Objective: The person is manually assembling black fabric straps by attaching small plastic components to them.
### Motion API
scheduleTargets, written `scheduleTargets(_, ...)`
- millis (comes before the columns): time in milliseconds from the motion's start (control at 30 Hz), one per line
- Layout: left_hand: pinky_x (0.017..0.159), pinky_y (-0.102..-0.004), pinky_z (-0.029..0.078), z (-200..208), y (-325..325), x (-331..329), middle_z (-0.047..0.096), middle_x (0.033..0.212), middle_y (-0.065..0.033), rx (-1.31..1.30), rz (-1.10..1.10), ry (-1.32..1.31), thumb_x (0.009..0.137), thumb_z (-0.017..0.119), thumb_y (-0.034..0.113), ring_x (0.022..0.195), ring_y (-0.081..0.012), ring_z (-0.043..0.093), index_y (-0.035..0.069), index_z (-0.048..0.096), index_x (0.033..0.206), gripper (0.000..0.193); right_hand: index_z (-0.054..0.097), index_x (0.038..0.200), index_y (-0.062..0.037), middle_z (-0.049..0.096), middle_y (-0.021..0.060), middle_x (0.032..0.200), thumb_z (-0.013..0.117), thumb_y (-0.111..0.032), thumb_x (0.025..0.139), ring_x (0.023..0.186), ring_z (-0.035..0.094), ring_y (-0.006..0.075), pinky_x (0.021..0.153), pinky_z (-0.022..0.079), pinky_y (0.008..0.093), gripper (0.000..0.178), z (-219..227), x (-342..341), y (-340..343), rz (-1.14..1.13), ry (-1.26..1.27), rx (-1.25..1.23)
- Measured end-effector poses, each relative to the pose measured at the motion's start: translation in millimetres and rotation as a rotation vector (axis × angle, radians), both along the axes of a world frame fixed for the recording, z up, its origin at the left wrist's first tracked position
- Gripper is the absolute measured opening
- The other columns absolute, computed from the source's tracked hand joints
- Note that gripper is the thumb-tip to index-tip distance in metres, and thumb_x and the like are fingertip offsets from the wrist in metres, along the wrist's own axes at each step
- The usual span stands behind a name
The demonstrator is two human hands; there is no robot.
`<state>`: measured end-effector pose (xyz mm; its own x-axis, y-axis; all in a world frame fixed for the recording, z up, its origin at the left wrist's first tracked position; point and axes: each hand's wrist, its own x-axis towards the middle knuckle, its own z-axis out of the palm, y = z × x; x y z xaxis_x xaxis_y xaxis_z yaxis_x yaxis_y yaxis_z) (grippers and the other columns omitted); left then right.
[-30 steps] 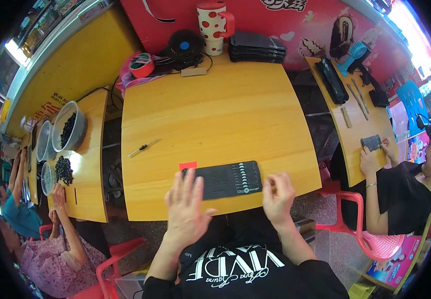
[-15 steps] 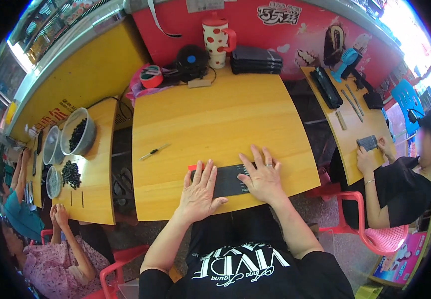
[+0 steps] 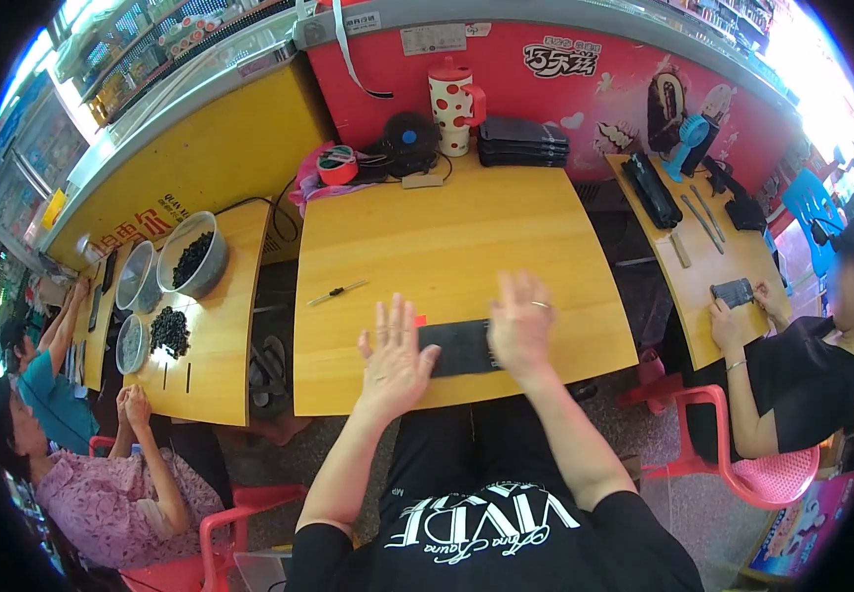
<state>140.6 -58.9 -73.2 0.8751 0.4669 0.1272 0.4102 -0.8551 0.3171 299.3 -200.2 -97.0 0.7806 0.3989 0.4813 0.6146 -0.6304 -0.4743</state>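
Observation:
A flat black rectangular piece, perhaps a fabric pouch (image 3: 458, 350), lies near the front edge of the wooden table (image 3: 446, 232). It has a red tab at its upper left corner and pale marks at its right end. My left hand (image 3: 394, 360) rests at its left end, fingers stretched and spread. Over the right end is my right hand (image 3: 522, 326), smeared by motion, its fingers extended; whether it touches the piece I cannot tell. Farther up and left on the table lies a thin stick-like tool (image 3: 338, 292) with a dark middle.
At the table's back stand a spotted tumbler (image 3: 454, 109), stacked black pouches (image 3: 522, 143), a black fan-like object (image 3: 410, 138) and red tape (image 3: 337, 166). Bowls of black pieces (image 3: 193, 259) occupy the left table. A co-worker's hands hold a black piece (image 3: 734, 293) at right.
The view has shifted, moving the table rightward in the picture. My right hand has lifted or slid at the piece's right end and is blurred; my left hand stays at the left end, fingers wider apart.

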Motion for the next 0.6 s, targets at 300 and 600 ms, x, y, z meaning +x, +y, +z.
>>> scheduleTargets(300,0.116,-0.0625,0.014,-12,-7,9,0.012,0.164,-0.0179,0.039,-0.16,0.257,0.092,0.05,0.06,0.151,-0.0401,0.008,-0.001,0.02,0.155,0.092,0.047,0.145,-0.0135,0.035,0.0256,0.152,0.052,-0.033,0.097,0.142,0.028,0.0469,0.103,0.032,0.0676,0.052,-5,-12,41,0.127,0.058,-0.374)
scheduleTargets(600,0.117,-0.0618,0.014,-17,-5,12,0.011,0.165,-0.0165,0.033,-0.157,0.216,0.092,0.05,0.061,0.152,-0.0402,0.007,0.001,0.018,0.155,0.093,0.048,0.142,-0.0117,0.038,0.0264,0.149,0.053,-0.034,0.097,0.138,0.032,0.0477,0.102,0.033,0.0673,0.05,-4,30,-27,-0.165,0.042,-0.331)
